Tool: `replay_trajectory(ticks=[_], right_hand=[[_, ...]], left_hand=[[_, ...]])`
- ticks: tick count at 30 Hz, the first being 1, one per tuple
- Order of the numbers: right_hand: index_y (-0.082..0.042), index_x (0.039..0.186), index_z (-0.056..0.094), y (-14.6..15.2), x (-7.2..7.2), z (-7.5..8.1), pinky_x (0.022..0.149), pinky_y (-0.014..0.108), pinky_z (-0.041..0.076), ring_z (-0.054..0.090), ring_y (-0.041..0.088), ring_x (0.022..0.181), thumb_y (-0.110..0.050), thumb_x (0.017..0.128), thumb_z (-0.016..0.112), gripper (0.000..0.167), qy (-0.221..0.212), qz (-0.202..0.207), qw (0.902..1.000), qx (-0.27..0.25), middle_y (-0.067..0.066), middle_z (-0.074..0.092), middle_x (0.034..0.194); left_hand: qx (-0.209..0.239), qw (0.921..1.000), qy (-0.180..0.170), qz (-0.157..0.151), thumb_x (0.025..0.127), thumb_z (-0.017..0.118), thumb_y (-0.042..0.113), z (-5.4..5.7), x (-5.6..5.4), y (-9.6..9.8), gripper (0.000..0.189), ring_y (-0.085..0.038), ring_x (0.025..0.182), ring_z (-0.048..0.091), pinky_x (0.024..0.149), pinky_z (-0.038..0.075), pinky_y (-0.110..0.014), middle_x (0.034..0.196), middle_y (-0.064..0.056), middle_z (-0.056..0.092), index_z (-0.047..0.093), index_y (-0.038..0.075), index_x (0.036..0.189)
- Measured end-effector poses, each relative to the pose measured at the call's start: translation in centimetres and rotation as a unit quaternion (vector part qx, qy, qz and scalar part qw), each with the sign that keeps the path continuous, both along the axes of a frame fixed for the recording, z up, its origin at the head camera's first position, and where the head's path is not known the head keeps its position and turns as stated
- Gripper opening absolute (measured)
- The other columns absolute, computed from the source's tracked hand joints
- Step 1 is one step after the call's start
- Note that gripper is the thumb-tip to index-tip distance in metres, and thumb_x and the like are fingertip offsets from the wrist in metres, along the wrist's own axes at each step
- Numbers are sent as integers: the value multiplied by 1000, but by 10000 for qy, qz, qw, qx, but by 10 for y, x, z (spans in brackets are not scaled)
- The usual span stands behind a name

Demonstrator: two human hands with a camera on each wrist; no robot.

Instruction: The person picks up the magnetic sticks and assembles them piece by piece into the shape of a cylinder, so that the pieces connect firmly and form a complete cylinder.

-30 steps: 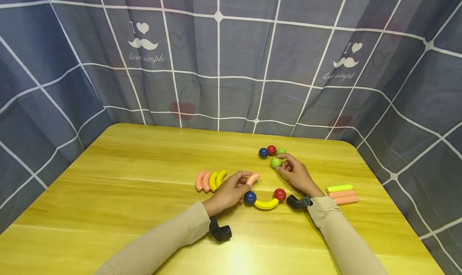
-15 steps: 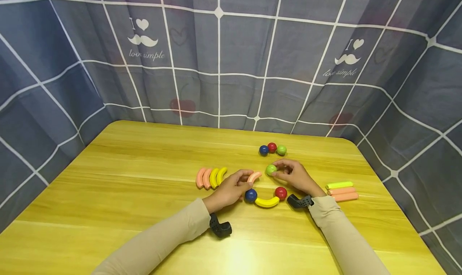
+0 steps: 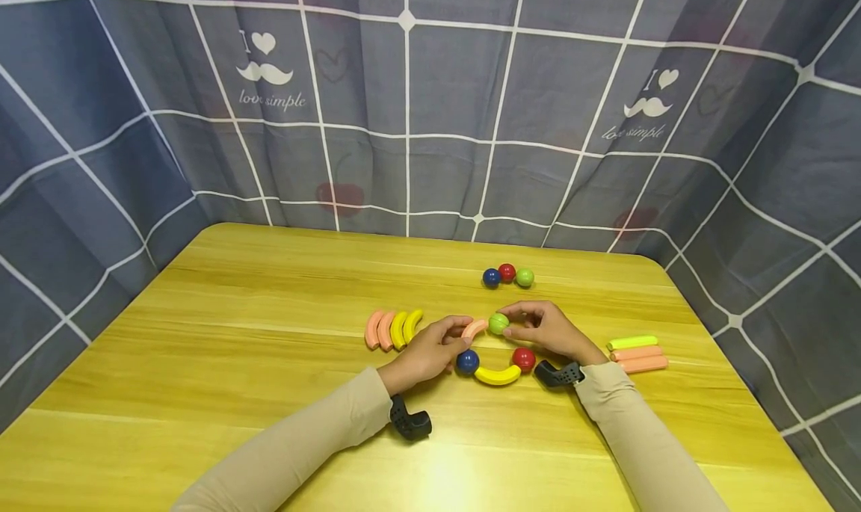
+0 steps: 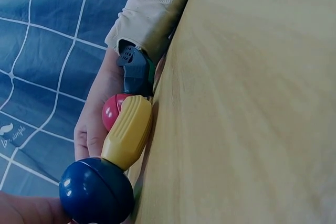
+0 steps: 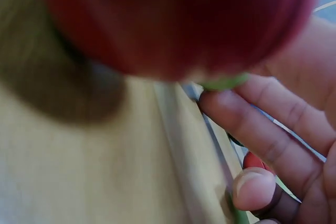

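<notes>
In the head view, my left hand (image 3: 429,353) pinches a pink curved stick (image 3: 474,329) whose near end meets a blue ball (image 3: 467,362). From that ball a yellow curved stick (image 3: 497,376) runs to a red ball (image 3: 523,359). My right hand (image 3: 553,331) pinches a green ball (image 3: 498,324) at the pink stick's far end; whether they touch is hard to tell. The left wrist view shows the blue ball (image 4: 96,191) joined to the ridged yellow stick (image 4: 128,132). A blurred red ball (image 5: 178,19) covers most of the green one in the right wrist view.
Pink and yellow curved sticks (image 3: 393,329) lie in a row left of my left hand. A blue ball (image 3: 492,277), a red ball (image 3: 507,273) and a green ball (image 3: 525,276) sit farther back. Straight sticks (image 3: 637,353) lie at right. A curtain (image 3: 437,108) hangs behind the table (image 3: 269,288).
My right hand has brought the green ball from beside the back balls nearer and to the left, up to the pink stick's end. My left hand has stayed almost still.
</notes>
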State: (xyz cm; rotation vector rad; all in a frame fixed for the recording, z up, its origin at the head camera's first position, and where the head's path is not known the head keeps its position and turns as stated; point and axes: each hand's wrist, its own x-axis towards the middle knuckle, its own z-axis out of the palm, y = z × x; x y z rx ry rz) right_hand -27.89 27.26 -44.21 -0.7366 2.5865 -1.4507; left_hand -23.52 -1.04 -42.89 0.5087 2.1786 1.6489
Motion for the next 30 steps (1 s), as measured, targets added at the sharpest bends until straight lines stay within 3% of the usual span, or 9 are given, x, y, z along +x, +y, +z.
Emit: replay_trajectory(ticks=[8, 14, 21, 25, 30], right_hand=[[5, 125, 76, -1, 1, 0, 61, 23, 35, 45, 11, 64, -2, 95, 81, 31, -22, 21, 10000, -41, 14, 78, 108], [7, 125, 74, 0, 5, 0, 61, 22, 38, 48, 11, 67, -3, 97, 80, 30, -88, -156, 9998, -115, 18, 78, 110], [11, 122, 73, 7, 14, 1, 61, 22, 45, 53, 11, 71, -5, 106, 68, 23, -323, -530, 9970, -454, 9, 72, 95], [11, 123, 72, 17, 18, 4, 59, 22, 46, 54, 11, 69, -12, 109, 66, 27, -687, -63, 9964, -497, 5, 74, 98], [14, 127, 69, 30, 18, 8, 63, 21, 50, 60, 10, 76, -8, 101, 77, 35, -933, 1126, 9878, -544, 2, 77, 108]], left_hand=[[-19, 10000, 16, -3, 112, 61, 14, -1, -1, 0, 45, -16, 91, 62, 70, 53, -26, 134, -18, 67, 53, 0, 155], [-198, 9997, 127, -2, 110, 64, 15, 0, 1, 0, 46, -14, 81, 60, 67, 50, -23, 126, -14, 69, 55, 3, 154], [-265, 9991, 317, 32, 110, 65, 14, 0, 2, 0, 43, -12, 72, 57, 64, 49, -23, 116, -10, 70, 58, 9, 152], [-265, 9988, 416, 5, 109, 64, 11, 0, 2, 0, 40, -12, 69, 56, 62, 48, -22, 114, -8, 69, 61, 10, 149], [-284, 9986, 436, 67, 109, 65, 10, 1, 2, -1, 39, -12, 68, 56, 62, 49, -22, 111, -7, 69, 63, 9, 148]])
